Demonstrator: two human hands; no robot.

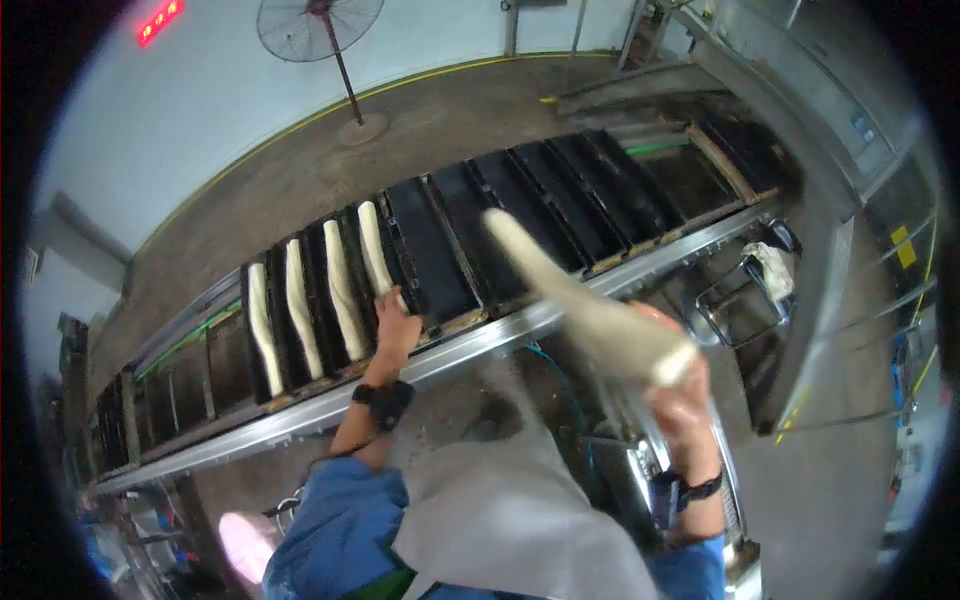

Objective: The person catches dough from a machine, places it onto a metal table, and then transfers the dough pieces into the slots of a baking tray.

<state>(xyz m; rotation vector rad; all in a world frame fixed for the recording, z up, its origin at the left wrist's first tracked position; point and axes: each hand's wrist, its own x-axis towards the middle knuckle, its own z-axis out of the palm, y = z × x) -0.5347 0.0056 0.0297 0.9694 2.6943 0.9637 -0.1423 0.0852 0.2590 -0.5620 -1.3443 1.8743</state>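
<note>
One apron [510, 510]; right hand [682, 405] grasping one pale log [588, 310]; left hand [397, 329] touching one of four more logs [375, 250], grip unclear.

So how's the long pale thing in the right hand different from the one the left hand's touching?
The lifted piece is held up by the right hand, while the lying piece rests in a black tray, the left hand at its near end. The lifted piece looks fatter, maybe partly from being closer to the camera; the lying piece looks slimmer. The lifted piece is blurry; the lying piece is clearer. Both are long and pale.
</note>
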